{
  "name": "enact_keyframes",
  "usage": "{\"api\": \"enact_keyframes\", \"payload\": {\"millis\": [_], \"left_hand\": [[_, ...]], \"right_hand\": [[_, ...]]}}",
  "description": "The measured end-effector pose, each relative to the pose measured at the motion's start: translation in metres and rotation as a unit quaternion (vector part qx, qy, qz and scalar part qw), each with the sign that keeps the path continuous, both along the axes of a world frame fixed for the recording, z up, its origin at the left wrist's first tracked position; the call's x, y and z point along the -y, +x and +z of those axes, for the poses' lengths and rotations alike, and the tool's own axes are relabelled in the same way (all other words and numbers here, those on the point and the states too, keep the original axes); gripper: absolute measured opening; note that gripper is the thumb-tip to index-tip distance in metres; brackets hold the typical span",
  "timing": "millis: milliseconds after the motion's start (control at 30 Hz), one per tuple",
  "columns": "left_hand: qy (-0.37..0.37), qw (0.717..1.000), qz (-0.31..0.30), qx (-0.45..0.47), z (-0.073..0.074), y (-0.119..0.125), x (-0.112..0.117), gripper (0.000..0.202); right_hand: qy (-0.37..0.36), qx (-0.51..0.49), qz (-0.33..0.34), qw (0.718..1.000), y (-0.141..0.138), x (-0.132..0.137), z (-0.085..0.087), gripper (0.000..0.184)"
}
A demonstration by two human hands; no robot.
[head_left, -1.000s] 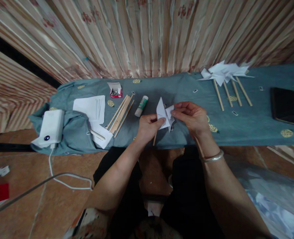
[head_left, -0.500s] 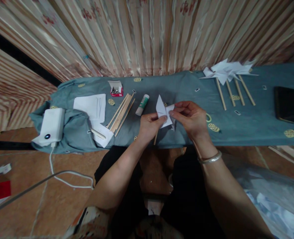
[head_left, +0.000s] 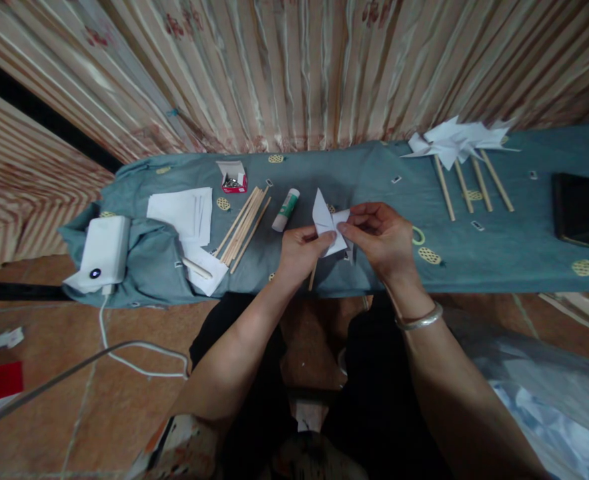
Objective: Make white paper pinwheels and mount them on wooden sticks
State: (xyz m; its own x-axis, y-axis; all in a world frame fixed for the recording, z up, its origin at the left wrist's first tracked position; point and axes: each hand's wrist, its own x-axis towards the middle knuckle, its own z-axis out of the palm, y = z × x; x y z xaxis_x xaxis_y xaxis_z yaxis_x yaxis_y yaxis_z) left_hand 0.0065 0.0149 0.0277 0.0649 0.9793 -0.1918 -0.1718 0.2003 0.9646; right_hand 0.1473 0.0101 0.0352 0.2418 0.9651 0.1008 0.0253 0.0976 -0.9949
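Note:
A folded white paper pinwheel [head_left: 322, 212] is held between my two hands above the near part of the table. My left hand [head_left: 299, 253] is closed on its left side, the thumb pressed near the middle. A wooden stick [head_left: 313, 275] shows below the paper, beside the left fingers; its upper end is hidden. My right hand [head_left: 382, 237] pinches the paper's right edge between thumb and fingers. Left of the hands lies a glue stick [head_left: 286, 210]. Several wooden sticks [head_left: 244, 230] lie in a bundle beyond it.
Finished paper pinwheels on sticks [head_left: 459, 150] lie at the right, beside a black phone [head_left: 583, 210]. A small red box of metal pieces [head_left: 234, 180], white paper sheets [head_left: 174, 212] and a white power bank [head_left: 105, 250] with a cable are at the left. A pleated curtain [head_left: 294, 73] hangs behind.
Both hands keep their grip on the paper pinwheel and have barely moved. The view has shifted very slightly.

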Motion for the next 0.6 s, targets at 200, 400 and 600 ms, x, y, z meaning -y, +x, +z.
{"api": "enact_keyframes", "payload": {"millis": [200,400,600], "left_hand": [[-0.004,1.000,0.001,0.018,0.0028,0.0016,0.0009,0.006],[-0.008,1.000,0.009,0.021,0.0013,0.0023,0.0006,0.010],[-0.005,1.000,0.014,0.013,-0.0002,0.0030,-0.0002,0.009]], "right_hand": [[0.001,0.005,-0.011,1.000,-0.0013,0.0012,0.0015,0.035],[0.006,0.038,-0.011,0.999,-0.0010,0.0013,-0.0011,0.032],[0.009,0.039,-0.015,0.999,-0.0018,0.0011,-0.0005,0.032]]}}
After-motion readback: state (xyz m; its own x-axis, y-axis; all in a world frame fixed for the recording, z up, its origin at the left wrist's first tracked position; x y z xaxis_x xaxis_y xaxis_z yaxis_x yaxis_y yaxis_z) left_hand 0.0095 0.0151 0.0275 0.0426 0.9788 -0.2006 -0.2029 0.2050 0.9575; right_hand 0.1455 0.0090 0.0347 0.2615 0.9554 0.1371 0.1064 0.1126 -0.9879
